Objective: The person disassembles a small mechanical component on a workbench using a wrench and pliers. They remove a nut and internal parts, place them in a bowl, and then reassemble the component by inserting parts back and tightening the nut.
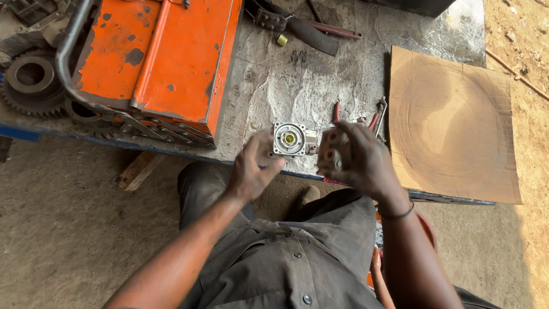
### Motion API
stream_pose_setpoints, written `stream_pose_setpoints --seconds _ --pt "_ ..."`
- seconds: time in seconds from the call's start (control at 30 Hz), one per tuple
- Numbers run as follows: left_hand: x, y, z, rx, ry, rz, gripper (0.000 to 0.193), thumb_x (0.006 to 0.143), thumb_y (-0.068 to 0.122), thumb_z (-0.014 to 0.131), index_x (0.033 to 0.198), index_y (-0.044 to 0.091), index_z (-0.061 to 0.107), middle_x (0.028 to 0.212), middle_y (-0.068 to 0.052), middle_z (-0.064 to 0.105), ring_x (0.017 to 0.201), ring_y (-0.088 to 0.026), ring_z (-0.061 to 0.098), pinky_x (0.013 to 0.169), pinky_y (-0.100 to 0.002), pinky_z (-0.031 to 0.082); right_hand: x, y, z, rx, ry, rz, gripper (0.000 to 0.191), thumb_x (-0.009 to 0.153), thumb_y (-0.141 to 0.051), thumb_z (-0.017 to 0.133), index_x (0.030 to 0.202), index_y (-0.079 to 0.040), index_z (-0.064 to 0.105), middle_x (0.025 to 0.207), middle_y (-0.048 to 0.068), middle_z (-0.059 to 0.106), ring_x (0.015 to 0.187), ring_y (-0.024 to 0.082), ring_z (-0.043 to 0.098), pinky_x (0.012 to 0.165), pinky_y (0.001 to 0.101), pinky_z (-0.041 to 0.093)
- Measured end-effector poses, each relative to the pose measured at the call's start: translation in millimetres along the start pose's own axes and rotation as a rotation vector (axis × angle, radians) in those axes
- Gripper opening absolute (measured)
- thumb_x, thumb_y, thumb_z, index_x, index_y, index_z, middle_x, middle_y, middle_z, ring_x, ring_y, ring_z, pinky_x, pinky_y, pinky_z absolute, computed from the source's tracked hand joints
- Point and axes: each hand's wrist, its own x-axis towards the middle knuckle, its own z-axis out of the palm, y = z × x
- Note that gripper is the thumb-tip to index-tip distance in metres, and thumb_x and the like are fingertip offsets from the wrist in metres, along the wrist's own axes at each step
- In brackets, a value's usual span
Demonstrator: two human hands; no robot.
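**Head cam: both hands on a small metal part at the bench edge**

Head view looking straight down, so here's what's going on. Left hand (251, 169) has its fingers curled round the near side of a small square silver metal housing with a round bore and a brass centre (289, 139), thumb up against its edge. Right hand (360, 163) is wrapped over a reddish-brown metal block (331, 150) that sits just beside the housing, touching it as far as I can tell. Both parts sit over the near edge of the grimy grey workbench (297, 86).

Stuff around: behind the right hand's fingers are red-handled pliers (374, 117), partly hidden by the hand. Off to the right of that hand lies a flat sheet of brown cardboard (452, 126). Beyond the left hand sits a chipped orange metal toolbox (166, 57), with dark steel gears (31, 80) further left. Far beyond both hands are a black rubbery hose piece (309, 31) and a small coil spring (298, 56).
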Motion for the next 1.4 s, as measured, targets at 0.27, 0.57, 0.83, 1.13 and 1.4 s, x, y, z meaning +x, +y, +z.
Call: stream_pose_setpoints --seconds 0.27,0.57,0.83,1.13,1.4 --pt "-21.9 49.0 49.4 -1.343 -0.440 -0.568 0.066 0.094 0.065 0.061 0.137 0.016 0.054 0.118 0.002 0.067 0.108 -0.012 0.066 0.075 -0.028 0.055 -28.0 -50.9 25.6 -0.048 -0.047 -0.051 0.101 0.049 -0.033 0.097 0.136 -0.001 0.055 0.123 0.018 0.064 0.110 0.036 0.064 0.090 0.0455 0.057" --pt "-28.5 36.1 59.6 -1.824 -0.655 -0.385 0.055 0.117 0.048 0.051 0.130 -0.005 0.058 0.105 -0.016 0.069 0.098 -0.026 0.070 0.079 -0.037 0.060 -41.4 -69.7 25.0 -0.074 -0.041 -0.111 0.114 0.048 -0.036 0.096 0.144 0.000 0.046 0.129 0.022 0.058 0.117 0.044 0.060 0.094 0.0493 0.054" --pt "-21.4 61.9 42.2 -1.322 -0.486 -0.671 0.082 0.089 0.074 0.063 0.136 0.006 0.062 0.118 -0.009 0.071 0.107 -0.020 0.069 0.091 -0.037 0.058 -65.2 -51.8 12.9 0.231 0.157 0.076 0.070 0.081 -0.022 0.083 0.141 -0.001 0.053 0.134 0.020 0.060 0.109 0.033 0.068 0.089 0.0394 0.058" --pt "-14.9 62.0 37.7 -1.356 -0.455 -0.647 0.082 0.091 0.069 0.067 0.142 0.007 0.055 0.123 -0.011 0.069 0.109 -0.024 0.068 0.095 -0.044 0.056 -63.7 -35.6 23.5 0.263 0.170 0.249 0.024 0.091 -0.004 0.072 0.115 -0.003 0.072 0.092 0.009 0.070 0.074 0.020 0.072 0.064 0.0302 0.056" --pt "-13.8 58.8 34.6 -1.340 -0.504 -0.699 0.090 0.089 0.075 0.058 0.145 0.005 0.052 0.125 -0.018 0.069 0.114 -0.029 0.069 0.099 -0.045 0.058 -72.6 -23.2 24.1 0.374 0.388 0.021 0.015 0.091 0.000 0.073 0.106 -0.001 0.070 0.106 0.013 0.069 0.086 0.020 0.073 0.071 0.0272 0.061"
